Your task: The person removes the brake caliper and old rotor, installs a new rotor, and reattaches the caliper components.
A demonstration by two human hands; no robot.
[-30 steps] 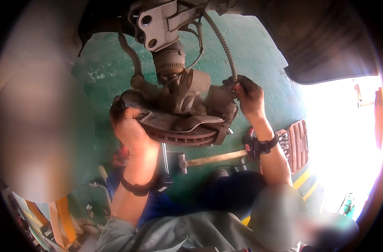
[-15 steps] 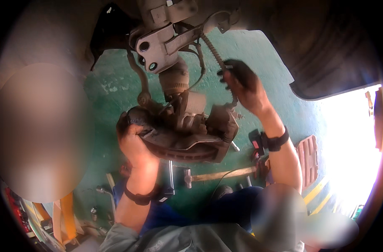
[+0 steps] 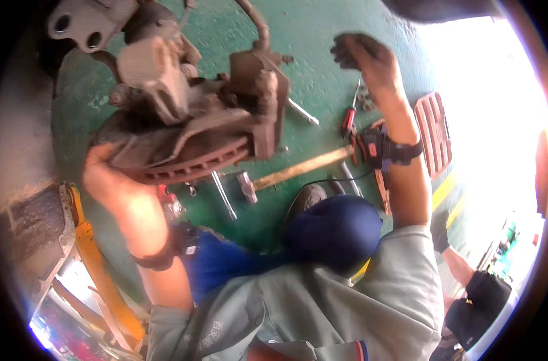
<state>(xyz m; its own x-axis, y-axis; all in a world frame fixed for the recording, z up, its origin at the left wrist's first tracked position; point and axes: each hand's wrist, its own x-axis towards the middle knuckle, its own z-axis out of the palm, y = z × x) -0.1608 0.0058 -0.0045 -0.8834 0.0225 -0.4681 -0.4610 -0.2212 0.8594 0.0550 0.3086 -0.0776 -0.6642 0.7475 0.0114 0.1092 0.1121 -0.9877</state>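
A rusty brake disc (image 3: 193, 168) hangs at the left with its brake caliper (image 3: 245, 75) at its right end. My left hand (image 3: 108, 177) holds the disc's left edge, the fingers partly hidden behind it. Above is a grey bracket (image 3: 90, 24) with two holes. A brake hose (image 3: 255, 18) runs up from the caliper. Off to the right, apart from these parts, my right hand (image 3: 370, 63) is raised over the floor. Its blackened fingers point left, loosely apart, with nothing visible in them.
On the green floor lie a hammer (image 3: 301, 168), a long socket wrench (image 3: 224, 195), a red-handled screwdriver (image 3: 349, 117) and a slatted brown panel (image 3: 433, 135). A yellow-orange jack or stand (image 3: 96, 265) is at lower left. Another person (image 3: 475, 301) is at lower right.
My right hand has come away from the spring-wrapped hose and is farther right. The view has shifted, putting the brake assembly farther left and higher. My left hand stays on the disc.
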